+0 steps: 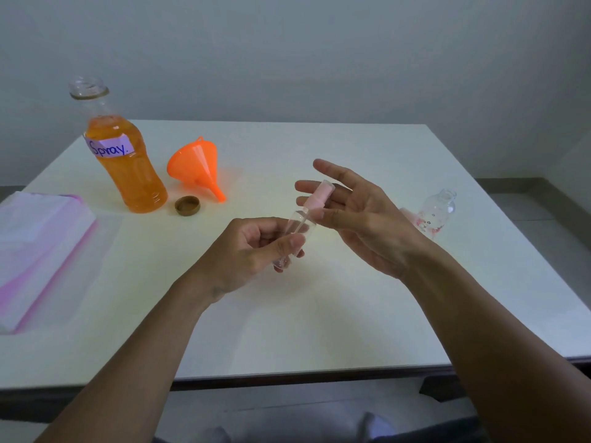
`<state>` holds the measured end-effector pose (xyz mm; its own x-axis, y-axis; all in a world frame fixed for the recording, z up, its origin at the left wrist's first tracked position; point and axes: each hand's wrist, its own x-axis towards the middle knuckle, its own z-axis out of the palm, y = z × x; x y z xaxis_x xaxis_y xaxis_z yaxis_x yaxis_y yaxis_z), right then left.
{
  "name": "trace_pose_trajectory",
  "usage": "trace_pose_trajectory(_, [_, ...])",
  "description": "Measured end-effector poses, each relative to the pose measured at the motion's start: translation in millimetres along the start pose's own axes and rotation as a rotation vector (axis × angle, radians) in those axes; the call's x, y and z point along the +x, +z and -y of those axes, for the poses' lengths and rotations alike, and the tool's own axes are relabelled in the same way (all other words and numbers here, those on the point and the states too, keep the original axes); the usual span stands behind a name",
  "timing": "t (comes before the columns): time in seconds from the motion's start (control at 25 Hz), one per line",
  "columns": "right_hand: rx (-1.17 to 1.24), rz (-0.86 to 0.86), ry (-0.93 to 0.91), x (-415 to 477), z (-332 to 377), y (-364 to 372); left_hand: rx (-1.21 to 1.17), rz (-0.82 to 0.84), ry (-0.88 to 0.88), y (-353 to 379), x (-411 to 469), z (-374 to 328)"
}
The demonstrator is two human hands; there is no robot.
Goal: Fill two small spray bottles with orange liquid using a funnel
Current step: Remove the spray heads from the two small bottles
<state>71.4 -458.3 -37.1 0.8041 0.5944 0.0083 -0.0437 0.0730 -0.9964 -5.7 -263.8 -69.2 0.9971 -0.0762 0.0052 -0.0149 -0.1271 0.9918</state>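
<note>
Two spray bottles (pixel 300 220) (pixel 443 204), one funnel (pixel 195 164), one large bottle (pixel 128 167).

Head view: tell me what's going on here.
The left hand holds a small empty spray bottle; the right hand, fingers straight, is at its pink top. The big bottle of orange liquid stands open, its cap and the funnel beside it. A second small bottle sits uncapped behind the right hand.

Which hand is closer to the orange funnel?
Left. The left hand, holding a small spray bottle, is right of the funnel, nearer the person; the right hand is farther right, beyond that bottle.
</note>
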Motion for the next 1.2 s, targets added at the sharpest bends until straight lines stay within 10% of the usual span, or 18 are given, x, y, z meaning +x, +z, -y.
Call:
trace_pose_trajectory(0.16, [-0.263, -0.188, 0.000, 1.4, -4.2, 4.0, 0.035, -0.044, -0.002, -0.1, -0.8, 2.6])
trace_pose_trajectory(0.4, [0.094, -0.052, -0.080, -0.1, 4.3, -2.8, -0.056, 0.078, -0.022, -3.0, -1.5, -6.0])
trace_pose_trajectory(0.68, [0.388, -0.283, -0.203, 2.6, 28.2, -22.2, -0.041, 0.083, -0.070, -8.7, -0.1, 0.9])
trace_pose_trajectory(1.2, [-0.734, -0.380, 0.194, 23.3, -34.0, -19.6, 0.304, -0.322, 0.019, 9.7, 10.7, 24.6])
